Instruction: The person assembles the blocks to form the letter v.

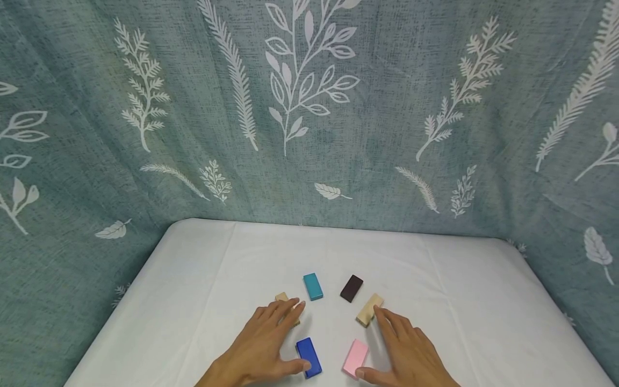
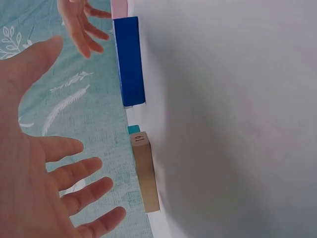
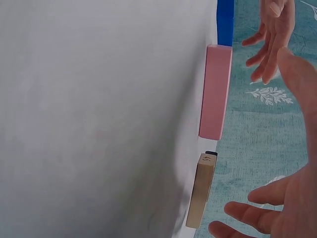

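My left hand (image 1: 266, 341) hovers with fingers spread over a wooden block (image 1: 281, 296), which it partly hides, and its thumb overlaps the near end of a blue block (image 1: 308, 355). On the other side, my right hand (image 1: 408, 346) is spread out beside a second wooden block (image 1: 369, 310) and a pink block (image 1: 355, 357). Both wrist views show a gap between the hands and the blocks; neither hand holds anything. The left wooden block (image 2: 145, 173) bears a printed 19 on its end, the right one (image 3: 202, 191) a 46.
Farther back on the white-covered table (image 1: 242, 269) lie a teal block (image 1: 313, 287) and a dark brown block (image 1: 351, 288). The blocks form a rough ring. A green curtain (image 1: 367, 134) with white leaf prints hangs behind the table and along its sides.
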Action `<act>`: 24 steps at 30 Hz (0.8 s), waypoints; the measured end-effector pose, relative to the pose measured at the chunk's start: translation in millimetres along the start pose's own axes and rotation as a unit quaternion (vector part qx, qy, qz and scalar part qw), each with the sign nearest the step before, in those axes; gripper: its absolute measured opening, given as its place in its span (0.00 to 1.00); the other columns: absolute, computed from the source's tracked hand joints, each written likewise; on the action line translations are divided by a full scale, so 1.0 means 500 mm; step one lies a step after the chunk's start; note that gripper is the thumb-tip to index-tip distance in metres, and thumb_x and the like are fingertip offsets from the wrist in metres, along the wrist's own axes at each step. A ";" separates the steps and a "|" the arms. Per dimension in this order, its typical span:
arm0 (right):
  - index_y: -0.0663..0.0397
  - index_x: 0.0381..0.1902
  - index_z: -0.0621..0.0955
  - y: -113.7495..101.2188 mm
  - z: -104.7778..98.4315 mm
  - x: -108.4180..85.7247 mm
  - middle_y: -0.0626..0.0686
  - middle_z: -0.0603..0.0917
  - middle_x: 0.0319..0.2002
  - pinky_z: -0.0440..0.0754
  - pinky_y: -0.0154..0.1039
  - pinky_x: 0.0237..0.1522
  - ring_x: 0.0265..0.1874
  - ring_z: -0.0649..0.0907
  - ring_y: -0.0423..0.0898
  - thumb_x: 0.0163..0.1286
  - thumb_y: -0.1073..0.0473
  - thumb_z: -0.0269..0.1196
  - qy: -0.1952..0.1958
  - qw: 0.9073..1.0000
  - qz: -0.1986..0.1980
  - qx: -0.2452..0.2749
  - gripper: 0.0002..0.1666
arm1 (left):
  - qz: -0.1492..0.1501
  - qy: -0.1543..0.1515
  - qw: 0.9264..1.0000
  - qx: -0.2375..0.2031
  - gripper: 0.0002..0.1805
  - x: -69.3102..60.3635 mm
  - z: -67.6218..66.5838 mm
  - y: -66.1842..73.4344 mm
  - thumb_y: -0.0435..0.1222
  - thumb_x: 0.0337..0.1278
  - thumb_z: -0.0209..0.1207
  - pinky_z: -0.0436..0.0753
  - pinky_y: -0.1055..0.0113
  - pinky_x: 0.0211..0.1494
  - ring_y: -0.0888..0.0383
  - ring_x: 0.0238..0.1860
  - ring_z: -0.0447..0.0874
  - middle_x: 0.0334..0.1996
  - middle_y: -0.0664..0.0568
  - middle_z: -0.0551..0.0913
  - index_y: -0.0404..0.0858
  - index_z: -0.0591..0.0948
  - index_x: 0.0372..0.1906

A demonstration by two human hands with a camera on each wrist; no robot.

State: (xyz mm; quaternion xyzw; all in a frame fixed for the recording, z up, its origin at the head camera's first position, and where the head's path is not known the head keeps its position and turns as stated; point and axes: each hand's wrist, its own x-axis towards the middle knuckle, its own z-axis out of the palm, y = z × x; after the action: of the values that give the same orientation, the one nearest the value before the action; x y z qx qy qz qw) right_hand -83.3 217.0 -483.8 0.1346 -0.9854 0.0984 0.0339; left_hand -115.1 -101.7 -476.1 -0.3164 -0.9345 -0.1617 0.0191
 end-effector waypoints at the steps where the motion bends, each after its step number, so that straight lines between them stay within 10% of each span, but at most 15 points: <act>1: 0.61 0.75 0.67 -0.001 0.000 0.000 0.59 0.74 0.65 0.78 0.59 0.51 0.60 0.76 0.56 0.47 0.09 0.54 -0.004 1.000 0.001 0.000 0.74 | 0.002 -0.003 1.000 0.004 0.54 0.000 0.001 0.001 0.73 0.53 0.55 0.67 0.47 0.68 0.52 0.72 0.64 0.76 0.53 0.63 0.46 0.61 0.79; 24: 0.62 0.74 0.68 -0.013 -0.003 -0.001 0.58 0.75 0.64 0.78 0.60 0.52 0.60 0.77 0.55 0.49 0.08 0.52 -0.034 0.999 -0.007 -0.004 0.74 | 0.035 -0.040 0.998 0.027 0.55 0.007 0.012 0.008 0.75 0.55 0.50 0.71 0.47 0.66 0.51 0.70 0.66 0.74 0.51 0.65 0.43 0.63 0.78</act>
State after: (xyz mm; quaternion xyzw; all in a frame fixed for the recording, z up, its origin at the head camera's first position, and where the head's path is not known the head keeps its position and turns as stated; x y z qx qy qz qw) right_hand -81.2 211.4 -481.3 0.1448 -0.9854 0.0900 0.0018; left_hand -115.4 -94.8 -480.1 -0.3542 -0.9270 -0.1234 -0.0038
